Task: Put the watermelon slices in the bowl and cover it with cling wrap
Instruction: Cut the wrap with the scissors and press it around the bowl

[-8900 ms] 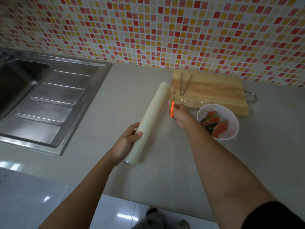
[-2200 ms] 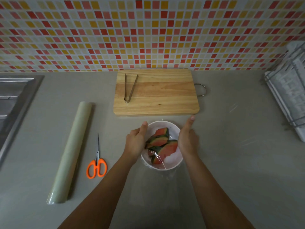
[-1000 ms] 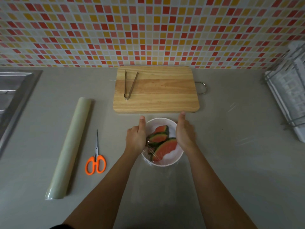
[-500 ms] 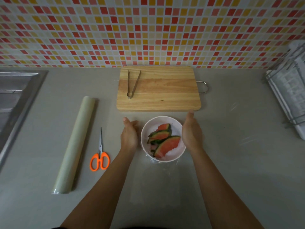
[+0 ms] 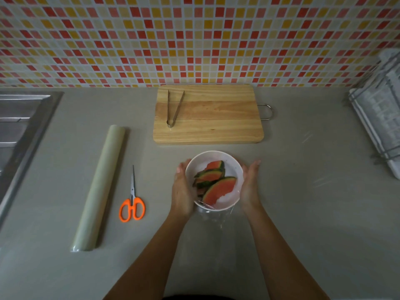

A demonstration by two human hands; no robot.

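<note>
A white bowl (image 5: pixel 203 161) holding several watermelon slices (image 5: pixel 218 188) stands on the grey counter just in front of the cutting board. A clear sheet of cling wrap (image 5: pixel 213 215) lies over the bowl and trails loose toward me on the counter. My left hand (image 5: pixel 181 190) lies flat against the bowl's left side, fingers straight. At the bowl's right side my right hand (image 5: pixel 250 184) is held with straight fingers, touching or almost touching the wall. The cling wrap roll (image 5: pixel 100 187) lies on the counter to the left.
Orange-handled scissors (image 5: pixel 132 204) lie between the roll and the bowl. A wooden cutting board (image 5: pixel 216 118) with metal tongs (image 5: pixel 174 107) sits behind the bowl. A steel sink drainer (image 5: pixel 19 131) is at far left, a wire dish rack (image 5: pixel 378 113) at far right.
Both hands have moved from on top of the bowl's rim down to its sides, smoothing the film. The bowl has stayed in the same place.
</note>
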